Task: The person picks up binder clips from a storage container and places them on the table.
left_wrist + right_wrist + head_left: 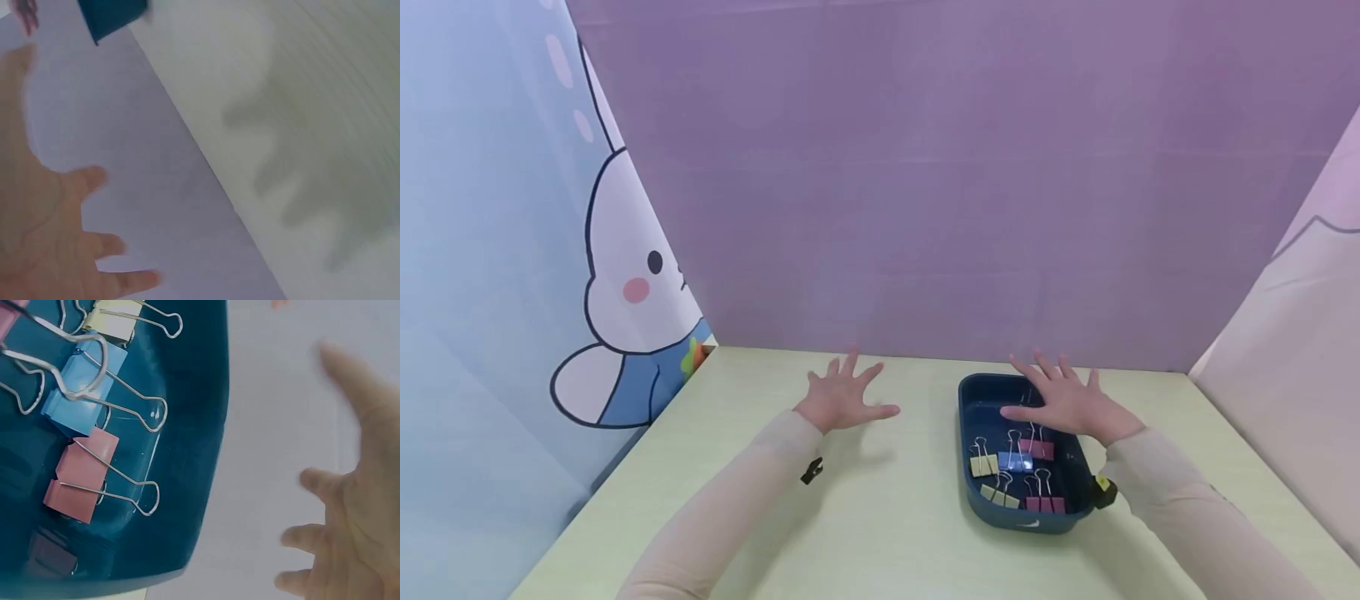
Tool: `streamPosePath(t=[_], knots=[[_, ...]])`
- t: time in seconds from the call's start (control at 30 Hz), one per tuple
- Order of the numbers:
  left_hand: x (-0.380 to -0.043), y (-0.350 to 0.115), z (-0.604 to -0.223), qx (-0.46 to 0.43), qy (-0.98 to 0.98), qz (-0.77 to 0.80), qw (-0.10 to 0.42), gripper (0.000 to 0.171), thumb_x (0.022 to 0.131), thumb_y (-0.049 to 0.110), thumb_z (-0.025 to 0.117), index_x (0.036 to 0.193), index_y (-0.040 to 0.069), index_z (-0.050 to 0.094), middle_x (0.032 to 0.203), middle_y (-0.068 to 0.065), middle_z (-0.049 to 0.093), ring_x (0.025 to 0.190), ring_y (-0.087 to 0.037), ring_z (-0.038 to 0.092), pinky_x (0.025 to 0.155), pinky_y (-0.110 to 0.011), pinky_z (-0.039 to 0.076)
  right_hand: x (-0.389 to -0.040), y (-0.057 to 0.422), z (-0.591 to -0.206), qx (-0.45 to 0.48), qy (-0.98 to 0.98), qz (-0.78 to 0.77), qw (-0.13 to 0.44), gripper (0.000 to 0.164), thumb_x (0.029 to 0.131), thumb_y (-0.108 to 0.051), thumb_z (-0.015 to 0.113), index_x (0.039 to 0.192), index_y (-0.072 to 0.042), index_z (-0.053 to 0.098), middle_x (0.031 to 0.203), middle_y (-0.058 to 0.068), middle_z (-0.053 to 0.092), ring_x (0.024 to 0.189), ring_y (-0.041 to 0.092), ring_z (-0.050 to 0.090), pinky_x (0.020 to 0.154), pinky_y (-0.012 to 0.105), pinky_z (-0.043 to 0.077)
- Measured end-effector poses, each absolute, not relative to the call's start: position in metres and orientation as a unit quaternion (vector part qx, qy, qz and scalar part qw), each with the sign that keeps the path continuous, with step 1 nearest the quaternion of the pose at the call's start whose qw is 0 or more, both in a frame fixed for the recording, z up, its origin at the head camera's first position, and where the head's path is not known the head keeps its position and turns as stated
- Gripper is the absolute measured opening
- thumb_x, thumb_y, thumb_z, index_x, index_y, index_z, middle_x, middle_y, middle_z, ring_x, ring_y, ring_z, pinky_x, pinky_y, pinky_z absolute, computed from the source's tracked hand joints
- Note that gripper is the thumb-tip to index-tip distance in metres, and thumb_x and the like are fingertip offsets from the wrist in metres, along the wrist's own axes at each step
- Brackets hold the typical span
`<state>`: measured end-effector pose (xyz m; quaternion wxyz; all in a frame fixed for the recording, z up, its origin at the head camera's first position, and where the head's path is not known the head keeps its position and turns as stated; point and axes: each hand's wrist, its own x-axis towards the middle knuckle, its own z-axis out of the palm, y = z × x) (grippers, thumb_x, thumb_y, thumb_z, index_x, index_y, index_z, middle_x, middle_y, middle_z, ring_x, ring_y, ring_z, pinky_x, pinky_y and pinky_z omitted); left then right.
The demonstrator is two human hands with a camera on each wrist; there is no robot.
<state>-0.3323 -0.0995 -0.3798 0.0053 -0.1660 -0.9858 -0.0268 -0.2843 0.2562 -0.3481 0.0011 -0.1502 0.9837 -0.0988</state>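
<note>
Over the table my left hand (pixel 838 402) is held with its fingers spread, touching nothing; its shadow falls on the tabletop. My right hand (pixel 1071 404) hovers above the far right part of a dark blue bin (pixel 976 500), fingers spread too and gripping nothing. Inside the bin lie several binder clips with wire handles: a blue binder clip (pixel 1016 461), yellow ones such as this yellow binder clip (pixel 983 465), and pink ones such as this pink binder clip (pixel 1045 504). In the right wrist view another pink binder clip (pixel 84 475) lies near the bin wall.
The pale wood-grain table (pixel 917 533) ends at a purple cloth backdrop (pixel 925 208). On the left hangs a blue curtain (pixel 475 250) with a cartoon figure; a pale curtain (pixel 1292 383) borders the right side. Small dark devices sit at both wrists.
</note>
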Motion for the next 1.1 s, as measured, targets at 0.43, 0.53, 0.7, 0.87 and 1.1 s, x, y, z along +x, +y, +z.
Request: streamPosePath(t=[0.43, 0.53, 0.7, 0.87, 1.1], knots=[[-0.339, -0.101, -0.378, -0.173, -0.982, -0.074, -0.002, 0.022, 0.092, 0.034, 0.058, 0.087, 0.013, 0.065, 0.085, 0.002, 0.066, 0.069, -0.013, 0.056, 0.061, -0.036, 0.05, -0.288, 0.283, -0.343, -0.107, 0.978, -0.17, 0.057, 0.028, 0.095, -0.027, 0.06, 0.1, 0.001, 0.061, 0.084, 0.01, 0.066, 0.072, 0.019, 0.06, 0.064, 0.036, 0.055], [-0.336, -0.1, -0.377, -0.172, -0.982, -0.073, -0.003, 0.022, 0.092, 0.034, 0.059, 0.088, 0.013, 0.065, 0.085, 0.002, 0.066, 0.07, -0.013, 0.057, 0.061, -0.036, 0.051, -0.289, 0.296, -0.344, -0.058, 0.972, -0.217, 0.067, 0.028, 0.096, -0.021, 0.057, 0.101, 0.007, 0.057, 0.089, 0.018, 0.065, 0.075, 0.024, 0.062, 0.064, 0.037, 0.057], [-0.335, -0.1, -0.377, -0.17, -0.983, -0.07, -0.006, 0.021, 0.092, 0.033, 0.06, 0.092, 0.013, 0.066, 0.089, 0.001, 0.068, 0.074, -0.014, 0.059, 0.065, -0.038, 0.052, -0.293, 0.319, -0.354, -0.011, 0.936, -0.328, 0.13, 0.03, 0.097, -0.013, 0.054, 0.108, 0.015, 0.052, 0.093, 0.022, 0.061, 0.077, 0.022, 0.063, 0.071, 0.037, 0.059], [-0.335, -0.101, -0.378, -0.166, -0.984, -0.067, -0.009, 0.022, 0.092, 0.034, 0.06, 0.093, 0.014, 0.066, 0.091, 0.001, 0.068, 0.075, -0.015, 0.059, 0.065, -0.038, 0.052, -0.294, 0.33, -0.365, -0.009, 0.888, -0.415, 0.198, 0.032, 0.097, -0.006, 0.051, 0.115, 0.02, 0.052, 0.087, 0.013, 0.061, 0.073, 0.016, 0.062, 0.072, 0.033, 0.059], [-0.338, -0.1, -0.382, -0.166, -0.984, -0.07, -0.009, 0.021, 0.091, 0.034, 0.06, 0.093, 0.014, 0.066, 0.092, 0.001, 0.069, 0.076, -0.014, 0.06, 0.065, -0.038, 0.052, -0.299, 0.334, -0.374, -0.013, 0.855, -0.463, 0.233, 0.032, 0.098, -0.004, 0.046, 0.117, 0.021, 0.052, 0.082, 0.008, 0.064, 0.072, 0.014, 0.064, 0.071, 0.03, 0.059]])
